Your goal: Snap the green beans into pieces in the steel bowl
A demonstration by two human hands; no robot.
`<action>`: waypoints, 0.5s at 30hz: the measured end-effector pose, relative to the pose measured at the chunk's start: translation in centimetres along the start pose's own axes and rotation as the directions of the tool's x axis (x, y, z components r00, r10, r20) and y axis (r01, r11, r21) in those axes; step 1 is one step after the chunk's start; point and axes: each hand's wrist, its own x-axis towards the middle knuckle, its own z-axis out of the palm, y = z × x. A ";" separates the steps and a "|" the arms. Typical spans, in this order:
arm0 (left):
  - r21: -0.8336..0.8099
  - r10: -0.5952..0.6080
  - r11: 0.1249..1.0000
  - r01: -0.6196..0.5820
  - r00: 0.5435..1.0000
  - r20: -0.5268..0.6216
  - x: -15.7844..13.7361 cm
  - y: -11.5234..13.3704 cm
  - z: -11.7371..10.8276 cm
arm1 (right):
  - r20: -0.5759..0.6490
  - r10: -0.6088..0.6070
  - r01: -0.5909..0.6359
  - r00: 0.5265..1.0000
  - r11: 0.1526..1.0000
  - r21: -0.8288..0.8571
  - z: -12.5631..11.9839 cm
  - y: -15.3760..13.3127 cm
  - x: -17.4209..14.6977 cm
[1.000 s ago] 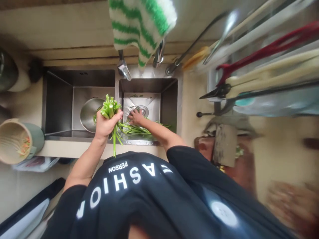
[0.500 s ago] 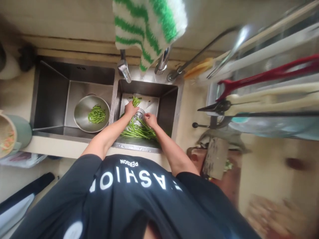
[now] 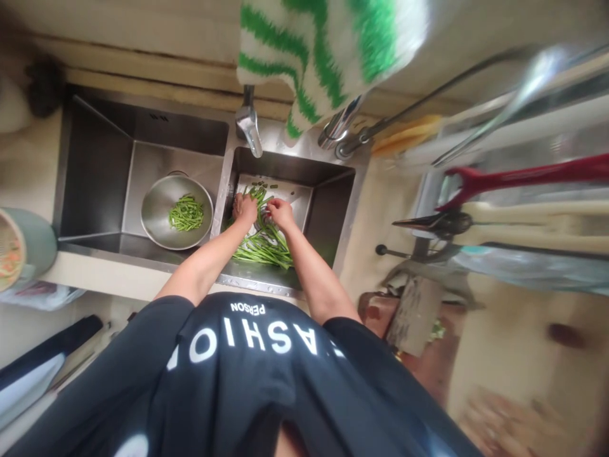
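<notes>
In the right sink basin, my left hand point(image 3: 245, 208) is closed around a bunch of long green beans point(image 3: 259, 193), whose ends stick out past the fingers. My right hand point(image 3: 280, 213) is just to its right, fingers pinched together close to those bean ends. What lies between its fingertips is too small to make out. More long green beans point(image 3: 264, 249) lie in a heap at the near side of the basin, below both hands. Several short cut pieces point(image 3: 273, 186) rest on the basin floor behind the hands.
A metal bowl point(image 3: 151, 212) holding short bean pieces point(image 3: 186, 213) stands in the left basin point(image 3: 98, 171). Behind the sink are a faucet point(image 3: 249, 127) and a hanging green-striped towel point(image 3: 323, 51). A pail point(image 3: 42, 240) stands left; scissors point(image 3: 442, 222) hang right.
My right hand has moved up and left, closer to the bunch in my left hand. More short pieces show on the basin floor behind the hands. The camera view has shifted slightly.
</notes>
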 end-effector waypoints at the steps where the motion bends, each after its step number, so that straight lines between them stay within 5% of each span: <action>1: 0.017 0.046 0.999 -0.046 0.999 -0.004 -0.3 0.2 -0.4 | -0.007 0.020 -0.020 1.000 0.997 0.079 0.0 -0.5 -0.4; 3: 0.015 0.153 0.988 -0.152 0.988 -0.007 -1.1 0.5 -1.5 | 0.008 0.006 -0.008 1.000 0.972 0.236 -0.2 -1.7 -1.5; 7: -0.037 0.324 0.946 -0.322 0.944 0.065 -3.1 0.8 -4.0 | 0.136 -0.254 0.181 0.958 0.897 0.403 -1.4 -4.4 -4.4; 11: -0.030 0.371 0.929 -0.370 0.921 0.119 -5.2 1.6 -5.5 | -0.001 -0.455 0.438 0.890 0.855 0.278 -2.3 -6.7 -6.7; 15: -0.100 0.523 0.852 -0.514 0.845 0.108 -7.4 2.0 -7.6 | -0.105 -0.509 0.519 0.854 0.826 0.218 -3.5 -8.6 -8.7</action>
